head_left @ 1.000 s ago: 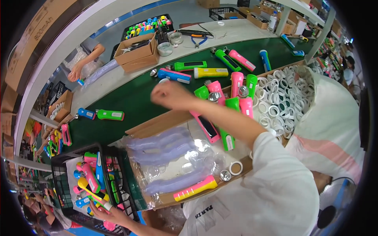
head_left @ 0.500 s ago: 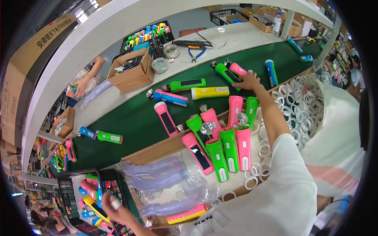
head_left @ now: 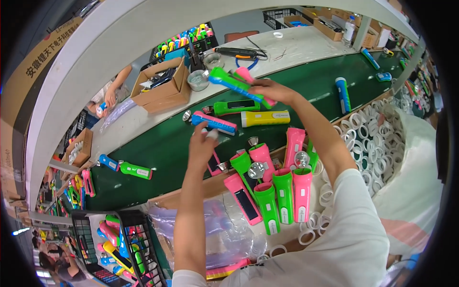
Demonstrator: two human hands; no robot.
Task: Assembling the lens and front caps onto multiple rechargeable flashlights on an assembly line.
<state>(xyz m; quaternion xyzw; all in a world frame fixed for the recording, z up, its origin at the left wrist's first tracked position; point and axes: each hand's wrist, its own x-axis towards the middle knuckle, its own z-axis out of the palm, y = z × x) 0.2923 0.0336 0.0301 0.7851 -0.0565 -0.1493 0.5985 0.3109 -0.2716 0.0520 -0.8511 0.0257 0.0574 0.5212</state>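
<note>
Lifting two torches off the green conveyor belt (head_left: 306, 86), the person's right hand (head_left: 270, 90) is closed around a green flashlight body (head_left: 234, 82) and a pink flashlight body (head_left: 248, 76), both held clear above the belt. The left hand (head_left: 201, 146) is raised beside it, fingers pinched on a small pale part (head_left: 212, 134) too small to identify. By the look of it, this is the pick-up step of an assembly round. Below, a row of pink and green flashlights (head_left: 275, 191) lies near the pile of white plastic rings (head_left: 377, 143). The next move probably calls for bringing the held torches down without knocking that row.
</note>
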